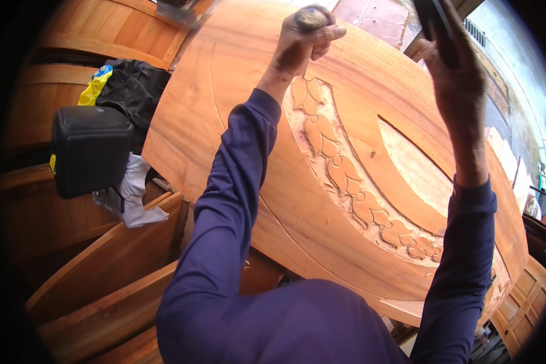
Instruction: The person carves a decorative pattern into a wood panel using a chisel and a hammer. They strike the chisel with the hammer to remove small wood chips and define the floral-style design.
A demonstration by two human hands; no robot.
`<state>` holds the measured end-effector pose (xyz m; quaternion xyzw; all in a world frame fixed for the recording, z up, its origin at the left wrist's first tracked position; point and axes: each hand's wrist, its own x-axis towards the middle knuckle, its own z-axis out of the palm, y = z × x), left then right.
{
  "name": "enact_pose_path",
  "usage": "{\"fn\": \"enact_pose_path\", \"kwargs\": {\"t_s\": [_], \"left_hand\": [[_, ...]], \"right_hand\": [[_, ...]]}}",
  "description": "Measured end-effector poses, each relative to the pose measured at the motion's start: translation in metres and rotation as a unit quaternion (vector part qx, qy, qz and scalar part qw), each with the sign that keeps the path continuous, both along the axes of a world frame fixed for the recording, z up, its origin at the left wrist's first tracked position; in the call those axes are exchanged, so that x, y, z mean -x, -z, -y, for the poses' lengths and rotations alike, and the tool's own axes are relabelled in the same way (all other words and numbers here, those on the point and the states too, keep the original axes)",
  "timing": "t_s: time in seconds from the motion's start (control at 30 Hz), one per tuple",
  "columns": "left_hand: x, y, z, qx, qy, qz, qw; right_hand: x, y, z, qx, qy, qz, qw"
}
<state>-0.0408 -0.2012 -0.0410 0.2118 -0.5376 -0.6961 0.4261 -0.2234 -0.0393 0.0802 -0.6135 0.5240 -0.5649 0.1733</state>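
My left hand (297,51) is closed around a carving chisel (310,18), its worn round handle end pointing up. The chisel's blade is mostly hidden below the fist, near the upper end of a carved band of leaves and flowers (344,173). This relief runs in a curve across a large wooden panel (224,130). Raised above the panel's far right side, my right hand (458,76) grips a long dark tool (437,30), cut off by the top edge; its exact kind does not show. Pale wood shavings lie in the sunken ground around the carving.
Left of the panel are a black hard case (92,151), a black cloth bag (133,88) with a yellow item (96,85), and a white cloth (136,191). Wooden boards (103,288) lean at the lower left. A panelled door (525,303) stands at the lower right.
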Motion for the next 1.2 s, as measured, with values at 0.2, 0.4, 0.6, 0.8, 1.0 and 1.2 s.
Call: {"fn": "enact_pose_path", "kwargs": {"t_s": [0.2,0.4,0.6,0.8,1.0,1.2], "left_hand": [[0.006,-0.005,-0.010,0.032,-0.016,-0.007,0.999],[0.002,-0.010,-0.004,-0.004,-0.046,-0.030,0.998],[0.015,0.002,-0.002,0.069,-0.009,-0.017,0.997],[0.000,-0.003,0.015,-0.020,0.028,-0.037,0.999],[0.016,0.005,0.019,0.033,0.054,0.008,0.998],[0.008,-0.010,-0.014,0.069,0.016,0.039,0.997]], "right_hand": [[0.051,0.013,0.018,0.147,0.032,0.114,0.982],[0.031,0.008,0.019,0.068,0.125,-0.206,0.968],[-0.010,0.055,0.039,-0.065,0.049,-0.309,0.948],[-0.018,0.072,0.035,-0.033,0.037,-0.255,0.966],[0.016,0.086,-0.013,-0.105,0.046,-0.124,0.986],[0.031,0.077,-0.030,-0.025,0.066,-0.058,0.996]]}}
